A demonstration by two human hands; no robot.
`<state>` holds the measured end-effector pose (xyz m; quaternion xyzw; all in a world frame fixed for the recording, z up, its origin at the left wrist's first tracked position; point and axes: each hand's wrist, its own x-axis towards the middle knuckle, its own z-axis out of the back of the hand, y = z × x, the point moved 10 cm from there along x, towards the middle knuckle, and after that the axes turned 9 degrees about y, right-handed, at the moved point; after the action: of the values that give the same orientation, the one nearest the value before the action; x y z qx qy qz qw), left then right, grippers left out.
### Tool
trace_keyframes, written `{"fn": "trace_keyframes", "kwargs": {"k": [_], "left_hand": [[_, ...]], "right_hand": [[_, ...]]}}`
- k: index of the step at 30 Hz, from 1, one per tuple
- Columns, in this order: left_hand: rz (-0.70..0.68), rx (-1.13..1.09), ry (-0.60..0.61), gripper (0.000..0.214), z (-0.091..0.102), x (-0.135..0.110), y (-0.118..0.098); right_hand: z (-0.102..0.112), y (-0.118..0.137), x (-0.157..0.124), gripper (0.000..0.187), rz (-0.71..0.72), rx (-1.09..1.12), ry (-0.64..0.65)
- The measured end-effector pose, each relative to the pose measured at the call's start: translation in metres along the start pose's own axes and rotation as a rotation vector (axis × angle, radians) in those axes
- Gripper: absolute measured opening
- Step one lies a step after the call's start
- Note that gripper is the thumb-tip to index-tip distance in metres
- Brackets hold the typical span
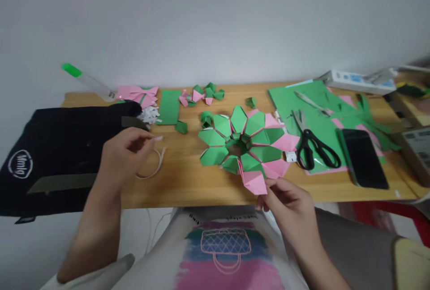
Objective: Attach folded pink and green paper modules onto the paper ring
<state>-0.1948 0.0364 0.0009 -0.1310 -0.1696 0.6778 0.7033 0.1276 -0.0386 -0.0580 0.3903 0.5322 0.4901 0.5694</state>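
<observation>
My left hand (126, 155) is raised over the left part of the table, thumb and fingers pinched on a small white strip (158, 138). Just beyond it lies a thin pale ring of tape (156, 169). Green and pink folded paper units form a flower-like ring (221, 125) with an open centre. At its near edge, my right hand (289, 198) pinches the tip of a pink folded paper piece (254, 181), which looks joined to the ring or pushed against it. Part of the right fingers is hidden under that piece.
Loose folded pieces (181, 126) and a green paper stack (169, 107) lie behind. White scraps (149, 115) sit beside a black bag (67, 147). To the right are black scissors (314, 147), green sheets (278, 97), a phone (364, 158) and a power strip (359, 82).
</observation>
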Motion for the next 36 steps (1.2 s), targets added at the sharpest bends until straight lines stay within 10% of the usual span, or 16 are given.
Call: {"fn": "trace_keyframes", "kwargs": {"k": [4,11,26,31,36], "left_hand": [[0.092,0.163,-0.003,0.023,0.009,0.028,0.044],[0.052,0.31,0.04,0.026,0.007,0.075,0.059],[-0.087,0.19,-0.024,0.03,0.019,0.082,0.04],[-0.198,0.074,0.019,0.021,0.004,0.053,-0.019],[-0.87,-0.024,0.109,0.01,-0.025,-0.033,-0.154]], "right_hand": [[0.0,-0.001,0.002,0.026,-0.015,0.014,0.003],[-0.001,0.004,0.004,0.028,0.015,0.017,0.014],[0.0,0.006,0.005,0.028,0.033,0.039,0.009],[0.002,0.003,0.002,0.023,0.001,0.055,-0.008],[0.003,0.0,0.0,0.019,-0.006,0.07,-0.03]]}}
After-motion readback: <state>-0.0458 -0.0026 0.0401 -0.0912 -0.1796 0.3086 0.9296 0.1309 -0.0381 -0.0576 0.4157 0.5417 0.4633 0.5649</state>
